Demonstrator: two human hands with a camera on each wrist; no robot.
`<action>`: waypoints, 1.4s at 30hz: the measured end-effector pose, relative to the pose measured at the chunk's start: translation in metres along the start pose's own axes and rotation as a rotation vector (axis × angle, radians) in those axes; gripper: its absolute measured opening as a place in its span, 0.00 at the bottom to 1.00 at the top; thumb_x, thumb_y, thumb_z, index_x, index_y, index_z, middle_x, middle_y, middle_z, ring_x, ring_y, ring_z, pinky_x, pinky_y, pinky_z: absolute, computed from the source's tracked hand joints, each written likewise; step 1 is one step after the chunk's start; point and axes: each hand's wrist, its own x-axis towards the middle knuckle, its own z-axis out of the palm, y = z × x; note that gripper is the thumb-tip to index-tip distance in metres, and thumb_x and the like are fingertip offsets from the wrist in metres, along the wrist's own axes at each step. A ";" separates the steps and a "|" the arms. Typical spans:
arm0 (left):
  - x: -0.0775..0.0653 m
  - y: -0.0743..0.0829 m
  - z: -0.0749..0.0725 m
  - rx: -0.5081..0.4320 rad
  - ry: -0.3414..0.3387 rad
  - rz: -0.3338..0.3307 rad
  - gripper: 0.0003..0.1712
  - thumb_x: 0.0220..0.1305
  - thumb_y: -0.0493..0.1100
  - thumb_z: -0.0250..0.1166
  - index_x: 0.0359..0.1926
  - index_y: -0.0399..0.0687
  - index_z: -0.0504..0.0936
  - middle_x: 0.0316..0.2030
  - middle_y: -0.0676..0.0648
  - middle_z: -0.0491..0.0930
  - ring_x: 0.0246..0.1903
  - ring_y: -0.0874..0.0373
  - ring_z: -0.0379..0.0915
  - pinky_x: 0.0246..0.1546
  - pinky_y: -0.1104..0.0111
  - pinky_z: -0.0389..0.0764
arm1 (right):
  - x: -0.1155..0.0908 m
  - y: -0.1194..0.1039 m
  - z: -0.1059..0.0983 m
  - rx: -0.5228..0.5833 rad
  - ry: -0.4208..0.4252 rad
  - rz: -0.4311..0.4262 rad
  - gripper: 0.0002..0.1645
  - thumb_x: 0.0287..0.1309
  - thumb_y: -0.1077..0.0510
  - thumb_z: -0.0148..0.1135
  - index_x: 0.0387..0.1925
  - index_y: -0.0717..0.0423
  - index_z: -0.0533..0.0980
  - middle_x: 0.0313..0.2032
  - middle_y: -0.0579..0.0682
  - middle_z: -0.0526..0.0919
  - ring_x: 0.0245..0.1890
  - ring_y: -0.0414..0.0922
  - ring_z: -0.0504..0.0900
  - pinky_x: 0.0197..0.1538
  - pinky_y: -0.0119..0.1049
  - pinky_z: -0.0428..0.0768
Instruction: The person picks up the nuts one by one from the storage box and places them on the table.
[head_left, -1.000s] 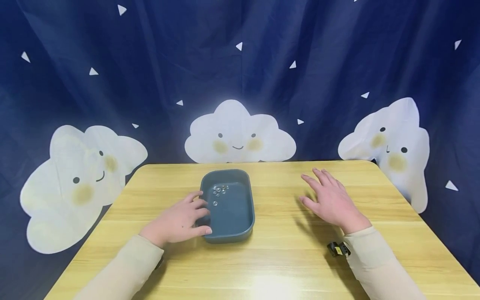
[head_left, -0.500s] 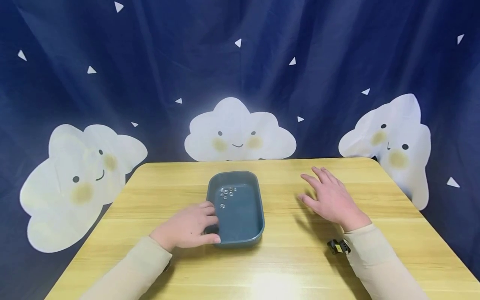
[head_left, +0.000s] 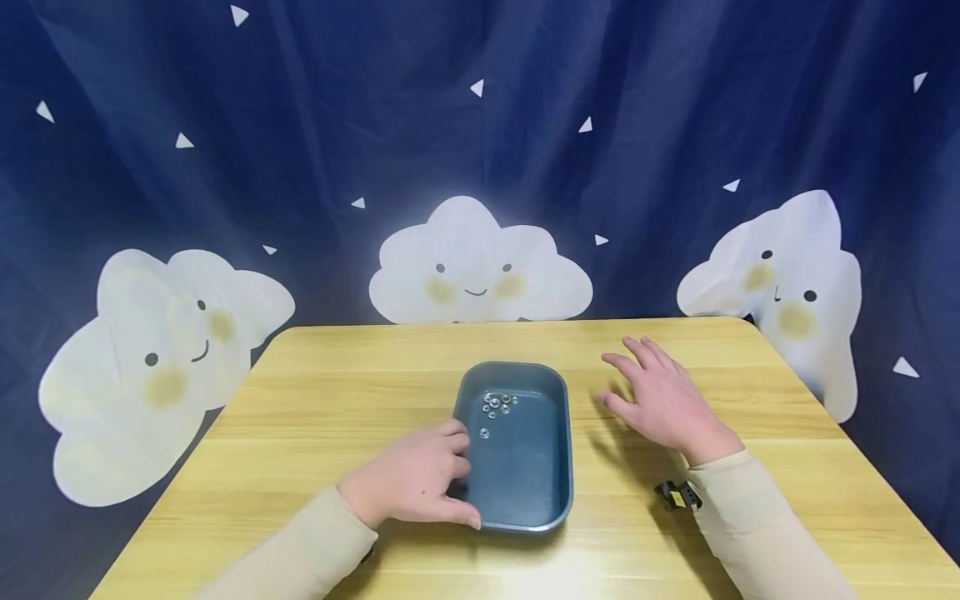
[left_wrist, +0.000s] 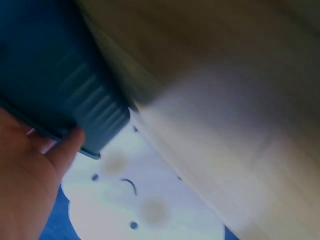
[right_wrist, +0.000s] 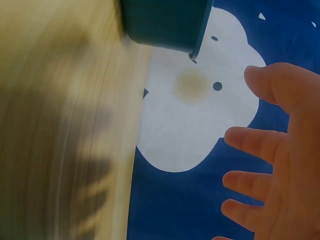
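A dark blue-green rectangular tray [head_left: 521,475] with raised walls stands on the table in the head view. Inside it, toward the far left, lie several small clear round beads [head_left: 494,403]. My left hand [head_left: 411,477] grips the tray's left rim, its fingers curled over the edge and the thumb near the close left corner. In the left wrist view the thumb [left_wrist: 70,147] presses the ribbed outer wall. To the right of the tray and apart from it, my right hand [head_left: 663,404] hovers over the table with loosely spread fingers, holding nothing.
The light wood table [head_left: 330,392] has rounded far corners. Behind it hangs a dark blue curtain [head_left: 645,158] with white cloud prints. A small black device [head_left: 677,497] sits at the right wrist.
My left hand has closed on the tray's rim and brought the tray right and toward me, with the beads inside it. The right hand has stayed in place.
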 end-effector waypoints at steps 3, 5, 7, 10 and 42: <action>0.005 0.010 0.000 0.021 0.007 -0.002 0.37 0.55 0.82 0.57 0.15 0.56 0.73 0.20 0.60 0.58 0.31 0.58 0.59 0.41 0.68 0.67 | 0.000 -0.001 0.000 0.005 -0.001 -0.005 0.36 0.65 0.38 0.61 0.67 0.53 0.72 0.71 0.66 0.63 0.73 0.67 0.55 0.65 0.69 0.58; 0.008 0.016 -0.001 0.032 0.007 -0.015 0.38 0.55 0.82 0.56 0.14 0.56 0.73 0.18 0.60 0.58 0.29 0.58 0.58 0.41 0.68 0.66 | 0.001 -0.001 0.000 0.005 -0.002 -0.009 0.36 0.65 0.39 0.61 0.67 0.54 0.72 0.71 0.67 0.63 0.73 0.67 0.55 0.66 0.68 0.58; 0.010 0.021 -0.002 0.035 0.004 -0.034 0.38 0.55 0.82 0.56 0.13 0.56 0.72 0.17 0.61 0.58 0.28 0.59 0.56 0.39 0.69 0.65 | 0.001 -0.002 0.000 0.007 -0.003 -0.011 0.36 0.65 0.39 0.62 0.67 0.54 0.72 0.71 0.67 0.63 0.73 0.67 0.55 0.66 0.68 0.57; 0.012 0.027 -0.004 0.029 -0.005 -0.066 0.39 0.55 0.83 0.56 0.12 0.56 0.73 0.18 0.61 0.58 0.27 0.60 0.56 0.37 0.70 0.64 | 0.002 -0.002 -0.001 0.005 -0.008 -0.012 0.36 0.65 0.40 0.62 0.67 0.55 0.72 0.70 0.67 0.63 0.73 0.67 0.55 0.67 0.67 0.56; 0.017 0.048 0.002 0.064 -0.170 -0.145 0.31 0.51 0.80 0.63 0.17 0.62 0.76 0.19 0.65 0.63 0.29 0.63 0.60 0.40 0.62 0.73 | 0.005 -0.026 -0.011 0.054 0.026 -0.109 0.30 0.64 0.43 0.63 0.62 0.54 0.76 0.67 0.62 0.71 0.71 0.66 0.60 0.68 0.63 0.58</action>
